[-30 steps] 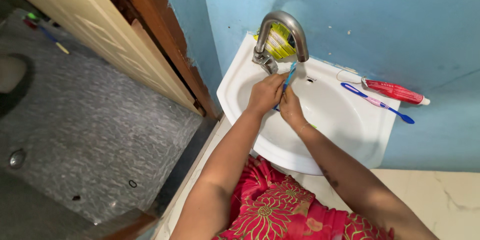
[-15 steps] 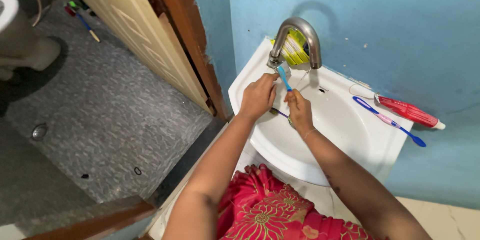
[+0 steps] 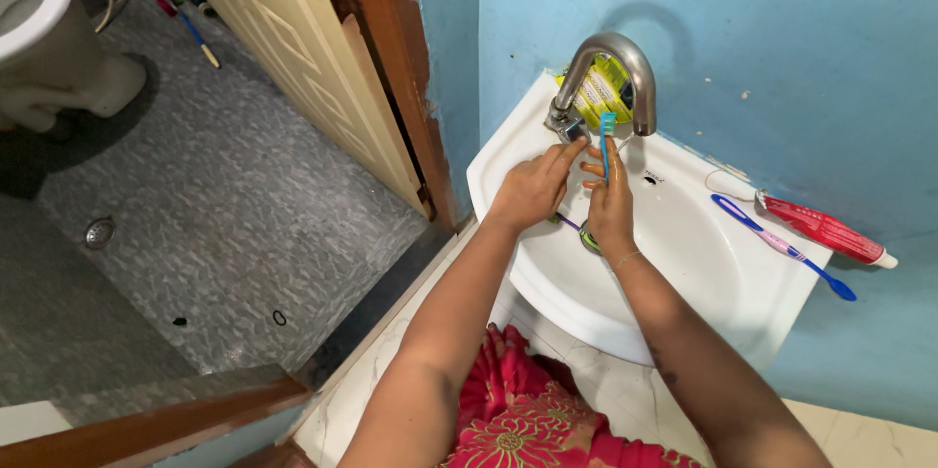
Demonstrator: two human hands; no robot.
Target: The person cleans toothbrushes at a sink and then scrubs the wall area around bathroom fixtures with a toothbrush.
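Observation:
Over a white wash basin (image 3: 703,273) my right hand (image 3: 610,202) holds a light blue toothbrush (image 3: 605,141) upright, its head up near the spout of the curved metal tap (image 3: 611,67). My left hand (image 3: 532,190) is beside it, fingers stretched toward the tap's base and lever. The two hands almost touch. A dark-handled object (image 3: 565,221) lies in the bowl under the hands, mostly hidden.
On the basin's right rim lie a blue and pink toothbrush (image 3: 782,246) and a red toothpaste tube (image 3: 826,230). Yellow packets (image 3: 601,92) sit behind the tap. A wooden door frame (image 3: 391,58) stands left, with a grey tiled floor (image 3: 195,185) and a toilet (image 3: 49,38) beyond.
The view has shifted, showing more of the toilet room. My right hand has turned the blue toothbrush more upright under the spout, and my left hand has reached toward the tap's base.

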